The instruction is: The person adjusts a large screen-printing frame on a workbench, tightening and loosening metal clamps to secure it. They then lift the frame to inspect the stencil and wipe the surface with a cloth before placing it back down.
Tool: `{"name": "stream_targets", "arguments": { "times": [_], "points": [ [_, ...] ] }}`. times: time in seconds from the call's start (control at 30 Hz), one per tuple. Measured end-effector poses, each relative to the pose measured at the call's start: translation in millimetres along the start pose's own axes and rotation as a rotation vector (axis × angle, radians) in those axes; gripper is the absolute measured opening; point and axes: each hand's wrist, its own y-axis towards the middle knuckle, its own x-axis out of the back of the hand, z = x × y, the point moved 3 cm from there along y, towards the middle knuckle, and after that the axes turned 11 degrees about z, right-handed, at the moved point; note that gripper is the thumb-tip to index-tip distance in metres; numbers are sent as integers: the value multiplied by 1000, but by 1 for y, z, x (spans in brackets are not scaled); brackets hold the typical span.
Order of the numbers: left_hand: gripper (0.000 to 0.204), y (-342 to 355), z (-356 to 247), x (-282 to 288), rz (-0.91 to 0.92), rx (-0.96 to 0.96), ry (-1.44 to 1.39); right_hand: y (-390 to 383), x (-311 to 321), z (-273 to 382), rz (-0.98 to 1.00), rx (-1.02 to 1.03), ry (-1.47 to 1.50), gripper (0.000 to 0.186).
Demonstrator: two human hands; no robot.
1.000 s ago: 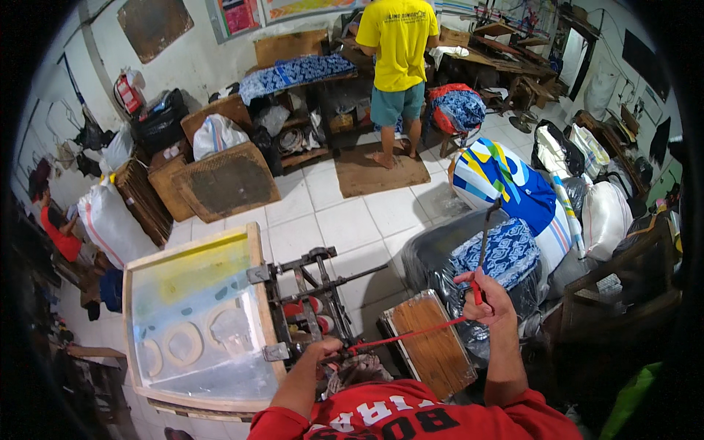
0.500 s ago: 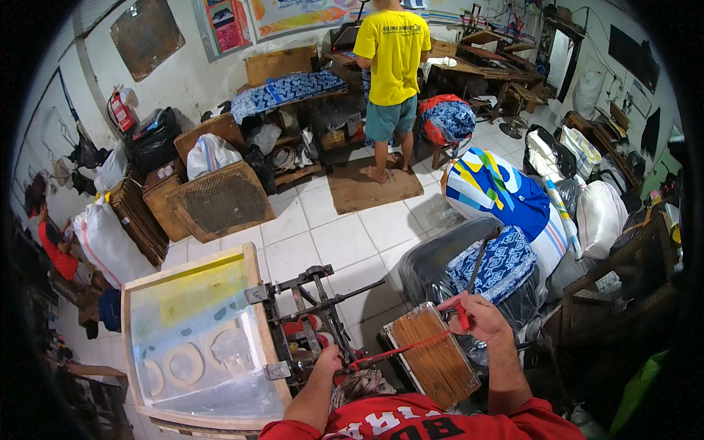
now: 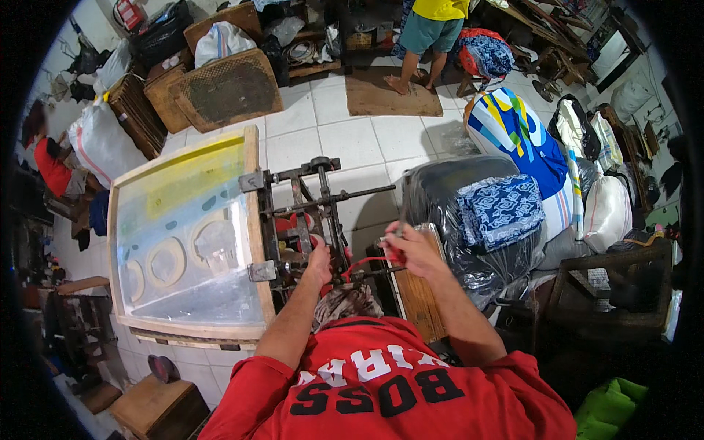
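Note:
A red strap (image 3: 364,261) runs from the dark metal clamp frame (image 3: 299,209) to my right hand (image 3: 414,251), whose fingers are closed on its end. Something slim and grey shows at those fingertips, too blurred to name. My left hand (image 3: 319,262) is closed at the clamp frame's right part, by the strap's other end; what it grips is hidden. The clamp frame holds the right edge of a wood-framed printing screen (image 3: 253,161), which has pale ring shapes and a yellow band. Under my right forearm lies a wooden board (image 3: 422,304).
Right of my hands, a black plastic-wrapped bundle (image 3: 433,194) bears folded blue patterned cloth (image 3: 502,213). White sacks (image 3: 609,209) stand farther right. Another person in teal shorts (image 3: 429,33) stands on a brown mat (image 3: 392,95). A wooden box (image 3: 161,407) sits at the lower left.
My view has tilted lower. My right hand has come left, closer to my left hand, and the stretch of red strap between them is shorter. The long dark rod by my right hand no longer shows.

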Motion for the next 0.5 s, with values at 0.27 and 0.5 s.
{"name": "stream_targets", "arguments": {
  "times": [0.27, 0.5],
  "points": [
    [101, -26, -14, -27, 101, 92, 158, 82, -3, -111, -357, -167, -750, 18],
    [96, -16, -10, -14, -97, 75, 418, 96, 12, -122, -420, -255, -770, 33]
  ]
}}
